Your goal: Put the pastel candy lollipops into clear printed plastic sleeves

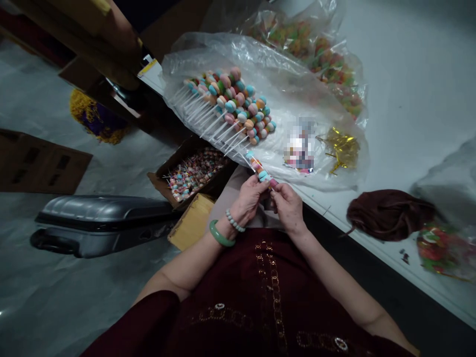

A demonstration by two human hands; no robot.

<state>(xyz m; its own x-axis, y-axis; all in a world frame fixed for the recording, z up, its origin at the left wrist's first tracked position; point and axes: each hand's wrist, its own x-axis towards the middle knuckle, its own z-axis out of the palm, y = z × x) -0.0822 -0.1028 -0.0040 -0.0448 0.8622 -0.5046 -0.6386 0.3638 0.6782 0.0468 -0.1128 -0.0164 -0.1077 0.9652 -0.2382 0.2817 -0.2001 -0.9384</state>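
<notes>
My left hand, with a green bangle and a bead bracelet at its wrist, is closed round a candy skewer in a clear wrapper. Opposite it, the fingers of my right hand pinch the skewer's pink lower end. Its upper end points toward the table, pastel pieces showing through the film. Just beyond lies a pile of candy skewers with white sticks, on a large clear plastic bag. Gold twist ties rest on the bag's right part, beside a small packet that is partly pixelated.
An open cardboard box of wrapped skewers stands below the table edge, by a grey suitcase. Bags of colourful sweets lie at the back of the white table. A dark brown cloth bag sits right. Another person's arm shows upper left.
</notes>
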